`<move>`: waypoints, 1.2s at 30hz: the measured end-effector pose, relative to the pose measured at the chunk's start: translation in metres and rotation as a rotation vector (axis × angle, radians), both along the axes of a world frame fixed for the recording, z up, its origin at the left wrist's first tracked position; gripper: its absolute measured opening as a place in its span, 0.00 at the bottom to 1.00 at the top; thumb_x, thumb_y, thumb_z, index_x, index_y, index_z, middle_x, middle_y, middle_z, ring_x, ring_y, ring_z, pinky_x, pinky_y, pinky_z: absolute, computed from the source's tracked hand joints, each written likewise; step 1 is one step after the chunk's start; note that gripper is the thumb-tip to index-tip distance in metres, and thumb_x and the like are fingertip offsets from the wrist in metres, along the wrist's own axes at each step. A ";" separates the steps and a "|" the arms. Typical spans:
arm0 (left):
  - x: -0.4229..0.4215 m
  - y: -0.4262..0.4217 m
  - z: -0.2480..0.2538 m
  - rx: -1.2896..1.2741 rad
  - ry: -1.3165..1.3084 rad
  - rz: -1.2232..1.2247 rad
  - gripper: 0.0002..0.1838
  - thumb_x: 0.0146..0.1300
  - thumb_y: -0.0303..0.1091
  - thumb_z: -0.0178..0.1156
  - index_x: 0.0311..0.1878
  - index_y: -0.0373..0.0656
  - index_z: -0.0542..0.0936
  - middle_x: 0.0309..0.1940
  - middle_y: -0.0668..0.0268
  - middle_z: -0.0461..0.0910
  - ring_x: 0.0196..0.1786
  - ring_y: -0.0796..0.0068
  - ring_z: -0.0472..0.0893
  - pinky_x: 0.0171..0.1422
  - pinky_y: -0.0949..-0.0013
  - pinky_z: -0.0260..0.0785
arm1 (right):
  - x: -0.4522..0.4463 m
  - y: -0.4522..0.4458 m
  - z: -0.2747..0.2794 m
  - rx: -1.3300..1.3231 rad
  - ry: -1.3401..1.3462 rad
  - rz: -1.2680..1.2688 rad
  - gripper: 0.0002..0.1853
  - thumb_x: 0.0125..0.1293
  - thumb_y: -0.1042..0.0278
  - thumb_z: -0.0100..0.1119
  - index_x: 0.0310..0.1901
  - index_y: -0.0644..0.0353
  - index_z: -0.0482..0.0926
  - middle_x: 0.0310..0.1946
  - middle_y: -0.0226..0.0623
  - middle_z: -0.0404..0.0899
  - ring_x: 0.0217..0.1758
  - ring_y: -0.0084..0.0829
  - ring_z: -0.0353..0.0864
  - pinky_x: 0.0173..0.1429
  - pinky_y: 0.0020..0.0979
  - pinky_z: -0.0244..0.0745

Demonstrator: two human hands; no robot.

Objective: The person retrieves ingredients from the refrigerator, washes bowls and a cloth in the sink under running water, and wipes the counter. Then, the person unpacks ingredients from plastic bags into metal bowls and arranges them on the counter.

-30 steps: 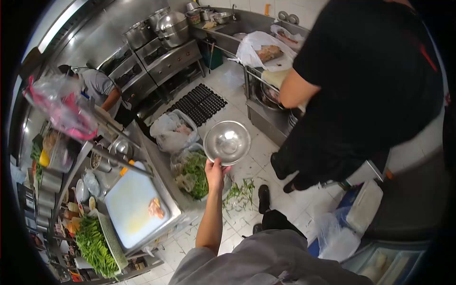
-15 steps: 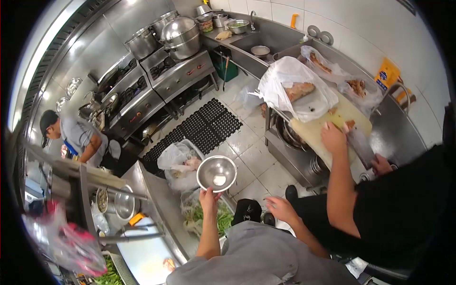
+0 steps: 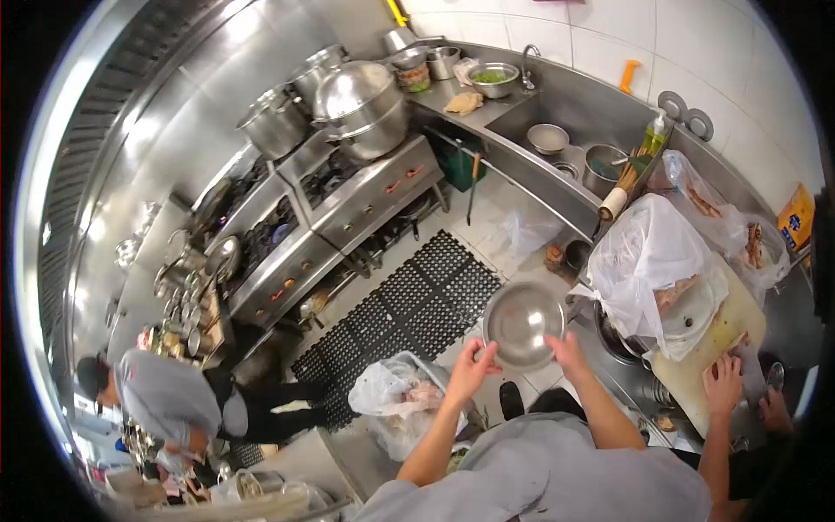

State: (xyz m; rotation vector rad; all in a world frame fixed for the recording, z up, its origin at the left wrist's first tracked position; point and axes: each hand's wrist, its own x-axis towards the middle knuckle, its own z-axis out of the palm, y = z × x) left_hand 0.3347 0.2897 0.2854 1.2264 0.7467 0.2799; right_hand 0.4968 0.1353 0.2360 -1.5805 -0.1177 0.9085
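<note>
A round metal bowl (image 3: pixel 524 325) is held out in front of my body, above the floor. My left hand (image 3: pixel 474 369) is at its lower left edge, the fingers curled near the rim. At the lower right rim, my right hand (image 3: pixel 567 355) has its thumb and fingers on the bowl. The inside of the bowl shows a bright reflection and no contents that I can make out.
A co-worker's hand (image 3: pixel 724 383) rests by a yellowish cutting board (image 3: pixel 687 387) at the right. White plastic bags (image 3: pixel 648 270) hold meat. A sink (image 3: pixel 591 130), stove (image 3: pixel 365 204), black floor mat (image 3: pixel 417 304) and bagged bin (image 3: pixel 396 400) surround me. Another person (image 3: pixel 165 396) bends at the left.
The view has swung toward the sink and stove. My right hand, out of sight at first, has come up to the bowl, which only my left hand held before.
</note>
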 end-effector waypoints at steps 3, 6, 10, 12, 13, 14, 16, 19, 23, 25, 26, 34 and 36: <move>0.046 0.066 0.032 0.102 -0.180 -0.051 0.07 0.71 0.33 0.52 0.46 0.39 0.72 0.65 0.55 0.66 0.40 0.69 0.84 0.37 0.74 0.78 | 0.078 0.083 0.001 0.092 -0.027 -0.256 0.19 0.61 0.59 0.59 0.49 0.64 0.74 0.34 0.34 0.76 0.32 0.24 0.77 0.31 0.28 0.71; 0.079 0.145 0.015 0.234 -0.107 -0.116 0.06 0.70 0.32 0.53 0.45 0.40 0.74 0.67 0.54 0.64 0.39 0.72 0.84 0.36 0.76 0.76 | 0.176 0.167 0.048 0.546 0.019 -0.495 0.20 0.63 0.63 0.55 0.51 0.68 0.70 0.38 0.42 0.78 0.31 0.31 0.82 0.27 0.32 0.78; 0.077 0.266 -0.110 0.542 0.169 -0.034 0.08 0.68 0.34 0.56 0.39 0.39 0.77 0.45 0.60 0.82 0.32 0.77 0.82 0.32 0.76 0.72 | 0.342 0.246 0.021 0.488 -0.155 -0.713 0.19 0.64 0.58 0.59 0.47 0.65 0.72 0.33 0.41 0.79 0.27 0.34 0.83 0.30 0.30 0.81; 0.024 0.297 -0.168 0.766 0.590 0.024 0.14 0.66 0.38 0.53 0.43 0.36 0.78 0.36 0.50 0.82 0.40 0.52 0.83 0.45 0.60 0.74 | 0.440 0.276 -0.032 0.328 -0.125 -0.755 0.16 0.65 0.58 0.55 0.44 0.64 0.72 0.31 0.40 0.78 0.26 0.32 0.83 0.27 0.28 0.79; -0.045 0.320 -0.261 1.324 0.787 -0.283 0.17 0.64 0.41 0.52 0.44 0.37 0.79 0.39 0.48 0.82 0.46 0.51 0.81 0.48 0.57 0.73 | 0.468 0.286 -0.038 0.280 -0.027 -0.730 0.16 0.64 0.58 0.55 0.45 0.63 0.72 0.30 0.40 0.78 0.25 0.31 0.82 0.25 0.28 0.76; -0.094 0.308 -0.296 0.969 1.003 -0.156 0.18 0.62 0.42 0.51 0.46 0.37 0.79 0.46 0.47 0.80 0.50 0.48 0.79 0.49 0.55 0.74 | 0.502 0.294 -0.057 0.176 0.038 -0.676 0.18 0.64 0.56 0.55 0.48 0.62 0.70 0.32 0.40 0.78 0.28 0.31 0.82 0.27 0.28 0.75; -0.131 0.254 -0.272 0.137 1.098 0.189 0.19 0.62 0.42 0.50 0.45 0.37 0.79 0.46 0.49 0.80 0.51 0.47 0.78 0.49 0.53 0.73 | 0.533 0.311 -0.062 0.095 0.176 -0.582 0.21 0.66 0.53 0.52 0.53 0.60 0.70 0.38 0.41 0.81 0.30 0.33 0.82 0.29 0.31 0.74; -0.127 0.220 -0.257 0.364 1.331 -0.198 0.18 0.62 0.42 0.50 0.44 0.38 0.79 0.43 0.50 0.80 0.48 0.48 0.78 0.48 0.52 0.73 | 0.533 0.343 -0.025 0.250 0.191 -0.466 0.27 0.65 0.49 0.54 0.58 0.60 0.69 0.49 0.39 0.80 0.37 0.34 0.82 0.35 0.32 0.75; -0.090 0.244 -0.251 0.550 1.309 -0.350 0.16 0.62 0.41 0.50 0.42 0.40 0.80 0.39 0.52 0.79 0.44 0.49 0.78 0.47 0.52 0.73 | 0.576 0.420 0.034 0.297 -0.157 -0.486 0.22 0.65 0.55 0.58 0.56 0.57 0.74 0.47 0.34 0.79 0.34 0.27 0.81 0.33 0.27 0.73; -0.068 0.281 -0.251 0.708 1.246 -0.426 0.15 0.61 0.41 0.51 0.42 0.41 0.80 0.37 0.53 0.79 0.42 0.50 0.78 0.46 0.52 0.72 | 0.608 0.456 0.054 0.327 -0.383 -0.550 0.23 0.67 0.54 0.57 0.57 0.60 0.73 0.49 0.33 0.78 0.34 0.27 0.80 0.33 0.28 0.74; -0.054 0.311 -0.256 0.820 1.180 -0.467 0.15 0.61 0.41 0.51 0.41 0.42 0.80 0.36 0.53 0.79 0.41 0.50 0.78 0.46 0.51 0.72 | 0.629 0.473 0.059 0.321 -0.369 -0.576 0.26 0.67 0.53 0.57 0.60 0.61 0.71 0.50 0.34 0.77 0.37 0.28 0.80 0.34 0.29 0.75; 0.326 0.627 -0.152 0.466 0.333 0.120 0.14 0.68 0.40 0.55 0.38 0.37 0.78 0.26 0.61 0.80 0.29 0.71 0.80 0.36 0.69 0.71 | 0.686 0.535 0.047 0.157 -0.491 -0.570 0.27 0.69 0.44 0.51 0.61 0.56 0.71 0.52 0.31 0.76 0.38 0.22 0.77 0.35 0.24 0.72; 0.430 0.671 -0.106 0.580 0.157 -0.082 0.12 0.68 0.37 0.56 0.44 0.37 0.78 0.28 0.63 0.81 0.32 0.77 0.81 0.39 0.74 0.71 | 0.683 0.509 0.029 -0.009 -0.581 -0.345 0.21 0.70 0.50 0.51 0.50 0.60 0.79 0.39 0.31 0.82 0.28 0.20 0.77 0.31 0.21 0.72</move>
